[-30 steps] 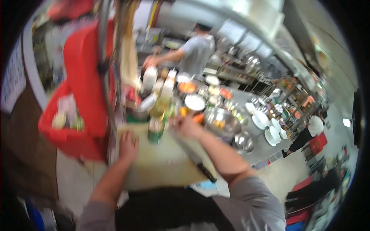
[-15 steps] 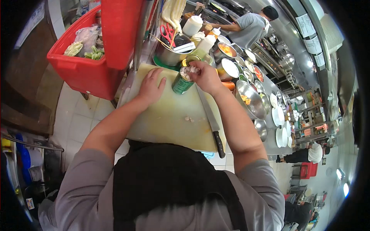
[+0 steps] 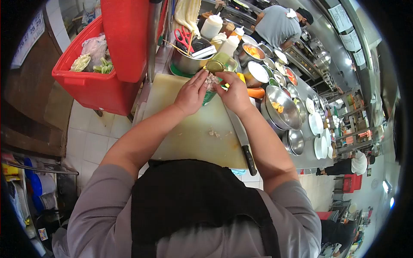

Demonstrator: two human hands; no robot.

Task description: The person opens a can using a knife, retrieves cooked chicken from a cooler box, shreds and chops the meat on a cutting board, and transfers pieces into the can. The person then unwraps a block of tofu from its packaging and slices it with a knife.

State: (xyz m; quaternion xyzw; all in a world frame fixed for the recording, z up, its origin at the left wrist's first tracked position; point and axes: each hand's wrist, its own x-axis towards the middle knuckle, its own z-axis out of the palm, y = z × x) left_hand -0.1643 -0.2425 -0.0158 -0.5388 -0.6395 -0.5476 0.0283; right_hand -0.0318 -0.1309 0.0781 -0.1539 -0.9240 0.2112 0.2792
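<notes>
A green can (image 3: 208, 98) stands on the pale cutting board (image 3: 172, 137) near its far edge, heaped with chopped pinkish-white pieces (image 3: 211, 81). Its round metal lid (image 3: 214, 66) is bent up behind the opening. My left hand (image 3: 192, 93) presses against the can's near-left rim, fingers together. On the other side, my right hand (image 3: 234, 92) curls its fingers round the rim beside the pieces. The fingertips are partly hidden. A black-handled knife (image 3: 241, 137) lies along the board's right side, and a few scraps (image 3: 213, 133) are scattered on the board.
Behind the board stand a metal pot (image 3: 185, 62) with red scissors and several squeeze bottles (image 3: 211, 26). Metal bowls (image 3: 282, 107) and white dishes (image 3: 320, 147) line the right. At left is an open red cooler (image 3: 86, 81). A co-worker (image 3: 277, 28) bends over the far counter.
My left hand has moved from the board up to the can's rim. My right hand has shifted slightly right, still at the can's top. The far co-worker now leans lower.
</notes>
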